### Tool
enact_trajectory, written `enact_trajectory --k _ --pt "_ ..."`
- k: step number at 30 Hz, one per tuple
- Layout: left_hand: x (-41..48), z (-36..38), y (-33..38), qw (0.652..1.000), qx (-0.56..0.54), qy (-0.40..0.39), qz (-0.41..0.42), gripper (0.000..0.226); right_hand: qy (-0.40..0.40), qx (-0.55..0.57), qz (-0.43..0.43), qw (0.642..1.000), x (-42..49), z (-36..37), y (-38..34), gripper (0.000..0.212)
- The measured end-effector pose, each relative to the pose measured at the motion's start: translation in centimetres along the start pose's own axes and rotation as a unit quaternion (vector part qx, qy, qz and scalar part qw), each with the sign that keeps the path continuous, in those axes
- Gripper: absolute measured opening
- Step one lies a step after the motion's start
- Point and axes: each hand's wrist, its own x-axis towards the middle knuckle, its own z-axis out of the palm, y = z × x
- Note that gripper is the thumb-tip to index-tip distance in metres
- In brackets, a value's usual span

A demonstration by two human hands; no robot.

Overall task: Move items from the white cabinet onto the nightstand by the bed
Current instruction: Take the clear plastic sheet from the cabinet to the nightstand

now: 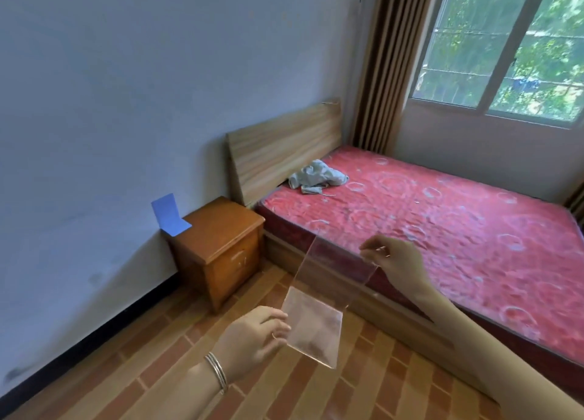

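— Hands first: what do they hold?
— Both grip one clear L-shaped stand [325,299]. Her right hand [395,261] pinches its upper edge; her left hand [252,337] pinches the lower panel's near corner. It hangs in the air between her and the bed [442,217], well apart from the nightstand [221,249].
— Is the top free?
— Mostly. A blue stand [170,214] sits at its back left corner against the wall. The front and right look bare.
— So how should she set it down?
— Likely by stepping closer, turning the flat panel level, then lowering it beside the blue one without knocking it. Clear plastic is probably slick, so pinching firmly until the base rests seems wise.
— Anything else?
— A grey cloth [319,176] lies on the bed, out of the way.
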Motion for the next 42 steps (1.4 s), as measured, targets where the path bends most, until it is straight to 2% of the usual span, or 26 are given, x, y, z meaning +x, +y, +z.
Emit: enact_trajectory --k 6,12,15,17,21,25,28,30,36,42 --pt "-1.9 -1.9 -6.2 0.999 0.026 0.024 -0.002 0.010 -0.073 0.024 -0.023 0.997 6.6 7.5 -2.4 0.032" --pt "-1.3 -2.9 -12.7 0.995 0.057 0.073 -0.046 0.016 -0.163 0.072 -0.053 0.982 14.1 15.4 -4.1 0.024" --pt "0.8 -4.1 -16.4 0.989 0.076 0.092 -0.084 0.018 -0.206 0.100 -0.072 0.971 19.6 18.9 -4.8 0.015" --pt "2.3 -5.0 -18.8 0.984 0.095 0.105 -0.109 0.027 -0.254 0.106 -0.085 0.958 23.6 21.0 -5.3 0.008" --pt "4.7 -6.3 -24.1 0.974 0.118 0.103 -0.165 0.016 -0.334 0.074 -0.138 0.929 31.6 25.6 -6.4 0.012" --pt "6.6 -6.2 -29.1 0.955 0.142 0.112 -0.234 0.015 -0.352 0.075 -0.167 0.918 37.9 31.0 -8.3 0.011" --pt "7.4 -5.9 -32.5 0.940 0.142 0.103 -0.292 0.040 -0.372 0.058 -0.181 0.909 41.7 35.4 -9.7 0.007" --pt "8.2 -6.2 -35.2 0.934 0.143 0.102 -0.312 0.044 -0.378 0.038 -0.188 0.906 44.5 38.6 -10.7 0.008" --pt "11.7 -7.6 -45.7 0.930 0.143 0.108 -0.320 0.046 -0.396 0.021 -0.171 0.902 52.2 49.0 -12.8 0.019" --pt "15.1 -8.7 -58.0 0.933 0.121 0.101 -0.323 0.049 -0.408 0.021 -0.148 0.901 58.7 59.8 -14.8 0.016"
